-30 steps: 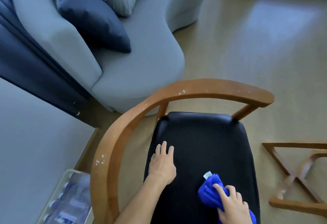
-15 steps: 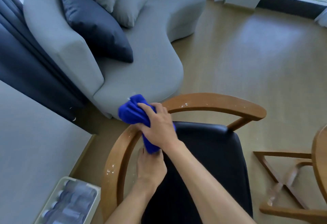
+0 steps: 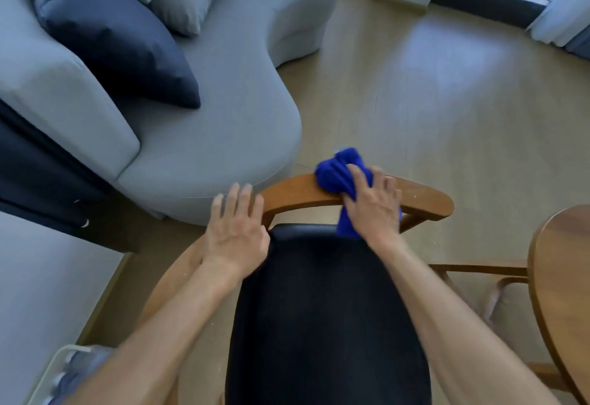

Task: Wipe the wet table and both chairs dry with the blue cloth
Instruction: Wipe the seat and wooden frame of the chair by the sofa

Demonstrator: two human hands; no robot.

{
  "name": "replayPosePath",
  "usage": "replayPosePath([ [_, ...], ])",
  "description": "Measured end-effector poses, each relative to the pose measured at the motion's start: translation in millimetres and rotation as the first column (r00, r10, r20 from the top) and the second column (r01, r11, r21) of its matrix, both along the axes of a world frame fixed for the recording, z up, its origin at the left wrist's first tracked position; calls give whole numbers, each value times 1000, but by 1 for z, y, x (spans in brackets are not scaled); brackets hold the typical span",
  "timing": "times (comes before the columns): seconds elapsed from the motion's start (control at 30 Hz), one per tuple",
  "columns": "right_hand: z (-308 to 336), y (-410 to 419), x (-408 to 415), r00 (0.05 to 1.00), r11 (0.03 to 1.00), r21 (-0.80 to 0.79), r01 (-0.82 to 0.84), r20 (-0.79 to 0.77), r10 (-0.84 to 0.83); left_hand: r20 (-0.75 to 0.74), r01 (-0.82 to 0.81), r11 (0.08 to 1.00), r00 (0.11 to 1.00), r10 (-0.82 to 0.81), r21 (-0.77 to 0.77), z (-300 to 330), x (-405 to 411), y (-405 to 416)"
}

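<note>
**Drying the top rail of the chair**

While the right hand [image 3: 373, 209] presses the blue cloth [image 3: 343, 174] down on the curved wooden rail of the chair [image 3: 293, 192], the left hand [image 3: 236, 235] is flat and spread beside the left end of that rail, holding nothing. I cannot tell if it touches the wood. The right hand's fingers are spread over the bunched cloth, which hangs over both sides of the rail.

To do this well, I think the cloth should stay wrapped over the rail and slide all the way to the right tip, where small pale specks show. The other hand could hold the chair steady. The black seat [image 3: 325, 308] is closest to the person. The round table [image 3: 562, 277] is at the right edge. Farther off sits a grey sofa [image 3: 223, 123].

No words or labels can be read anywhere.
</note>
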State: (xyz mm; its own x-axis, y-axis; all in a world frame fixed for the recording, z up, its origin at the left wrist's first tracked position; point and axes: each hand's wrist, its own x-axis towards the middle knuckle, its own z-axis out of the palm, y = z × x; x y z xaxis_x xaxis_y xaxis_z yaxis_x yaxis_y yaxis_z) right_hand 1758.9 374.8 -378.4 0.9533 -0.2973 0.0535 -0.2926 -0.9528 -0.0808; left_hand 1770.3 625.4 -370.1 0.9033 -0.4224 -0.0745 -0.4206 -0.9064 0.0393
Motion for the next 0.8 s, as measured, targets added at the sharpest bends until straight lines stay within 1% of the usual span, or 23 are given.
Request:
replayPosePath([
  [0.07, 2, -48, -19, 987, 987, 7, 161, 14, -161, -107, -62, 995, 992, 70, 78, -12, 21, 1],
  [0.13, 4, -86, -36, 948, 948, 36, 316, 24, -317, -207, -86, 990, 973, 107, 109, -28, 28, 2],
  [0.17, 6, -99, -40, 916, 915, 57, 399, 28, -401, -228, -93, 990, 967, 114, 101, -33, 27, 2],
  [0.23, 8, -107, -36, 828, 825, 96, 556, 26, -561, -211, -97, 993, 971, 110, 73, -41, 25, 2],
  [0.27, 9, -101, -30, 799, 797, 96, 596, 26, -601, -193, -92, 993, 976, 104, 70, -42, 24, 2],
  [0.3, 8, -87, -22, 800, 800, 75, 596, 38, -599, -177, -88, 994, 979, 99, 71, -42, 24, 2],
  [0.33, 7, -66, -13, 828, 830, 49, 556, 55, -558, -165, -85, 993, 982, 96, 77, -42, 24, 2],
  [0.4, 3, -7, 7, 916, 920, 43, 390, 85, -392, -161, -83, 993, 982, 96, 89, -42, 24, 3],
  [0.47, -3, 53, 25, 977, 983, 34, 181, 108, -184, -167, -84, 994, 981, 95, 74, -41, 25, 3],
  [0.53, -4, 90, 29, 996, 1000, 30, -3, 92, 0, -176, -94, 994, 979, 102, 51, -39, 25, 2],
  [0.57, -3, 92, 26, 994, 996, 37, -79, 75, 76, -178, -99, 994, 978, 106, 49, -38, 26, 2],
  [0.63, -2, 67, 20, 975, 979, 46, -200, 106, 194, -180, -103, 994, 978, 110, 48, -36, 26, 2],
  [0.67, -2, 44, 13, 973, 979, 41, -200, 123, 194, -177, -101, 994, 978, 108, 50, -36, 25, 2],
  [0.7, -3, 17, 5, 981, 989, 29, -143, 133, 138, -172, -97, 993, 979, 106, 61, -36, 25, 2],
  [0.77, -4, -48, -16, 987, 996, -3, 91, 133, -90, -162, -91, 993, 981, 103, 81, -36, 24, 1],
  [0.8, -3, -81, -29, 962, 970, 22, 241, 128, -242, -156, -83, 992, 983, 96, 90, -35, 24, 0],
])
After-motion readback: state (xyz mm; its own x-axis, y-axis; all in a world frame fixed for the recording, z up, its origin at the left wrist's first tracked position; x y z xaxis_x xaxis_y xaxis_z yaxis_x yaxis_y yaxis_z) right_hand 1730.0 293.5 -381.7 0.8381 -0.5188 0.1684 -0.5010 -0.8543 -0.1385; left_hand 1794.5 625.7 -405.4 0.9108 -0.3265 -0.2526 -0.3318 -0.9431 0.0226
